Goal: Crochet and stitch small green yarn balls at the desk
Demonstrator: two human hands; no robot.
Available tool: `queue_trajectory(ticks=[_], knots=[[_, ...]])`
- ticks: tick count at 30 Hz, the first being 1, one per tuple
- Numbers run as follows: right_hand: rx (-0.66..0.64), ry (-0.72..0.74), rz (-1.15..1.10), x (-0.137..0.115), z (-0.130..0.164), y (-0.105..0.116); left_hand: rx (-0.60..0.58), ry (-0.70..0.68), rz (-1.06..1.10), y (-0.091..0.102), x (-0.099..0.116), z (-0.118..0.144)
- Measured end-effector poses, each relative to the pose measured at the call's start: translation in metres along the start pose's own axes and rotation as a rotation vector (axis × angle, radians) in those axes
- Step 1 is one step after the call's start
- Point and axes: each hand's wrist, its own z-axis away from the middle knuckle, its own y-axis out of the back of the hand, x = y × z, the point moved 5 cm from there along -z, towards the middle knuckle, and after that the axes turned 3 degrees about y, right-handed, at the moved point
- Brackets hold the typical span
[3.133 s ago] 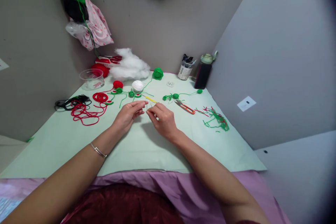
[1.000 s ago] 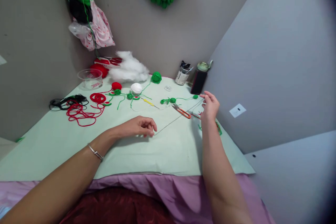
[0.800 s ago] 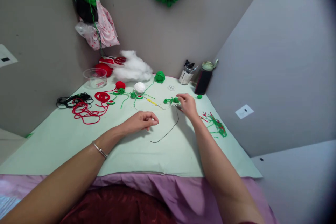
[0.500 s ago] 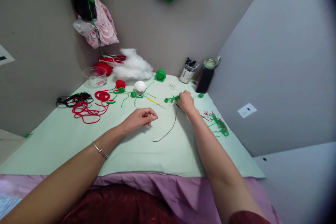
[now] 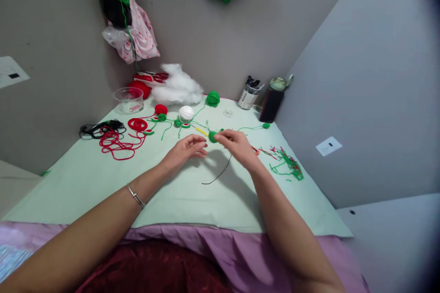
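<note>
My right hand (image 5: 237, 145) pinches a small green crocheted piece (image 5: 212, 136) between thumb and fingers, raised over the table. A short yarn tail sticks up from it. To its left, my left hand (image 5: 188, 150) hovers with fingers curved and apart, holding nothing. Just behind the green piece lies a crochet hook (image 5: 201, 131) with a yellow handle. Below my right hand a dark thread (image 5: 220, 175) trails over the table. Beyond the hands sit a white yarn ball (image 5: 186, 113) and small green pieces with red and white parts (image 5: 185, 125).
Red yarn (image 5: 118, 146) and black yarn (image 5: 103, 129) lie tangled at left. White stuffing (image 5: 177, 87), a clear tub (image 5: 129, 100) and a green yarn ball (image 5: 212, 99) stand at the back. A bottle (image 5: 272, 103) is back right; yarn scraps (image 5: 288, 165) lie at right.
My right hand has lifted the green piece off the table and brought it left, towards my left hand. The left hand's fingers have spread a little.
</note>
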Motion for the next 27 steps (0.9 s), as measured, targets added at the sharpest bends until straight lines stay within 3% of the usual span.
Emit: queue_trajectory(ticks=[4,10,19,27], knots=[[0.034,0.163,0.154,-0.021,0.011,-0.029,0.004,0.011,0.225,0.004,0.001,-0.003],[0.078,0.146,-0.040,-0.011,0.012,-0.017,0.069,0.079,0.440,0.014,0.005,-0.006],[-0.027,0.152,0.054,-0.033,0.029,-0.031,0.053,0.070,0.480,0.015,0.005,-0.008],[-0.005,0.159,0.149,-0.031,0.031,-0.034,0.063,0.068,0.446,0.018,0.002,-0.008]])
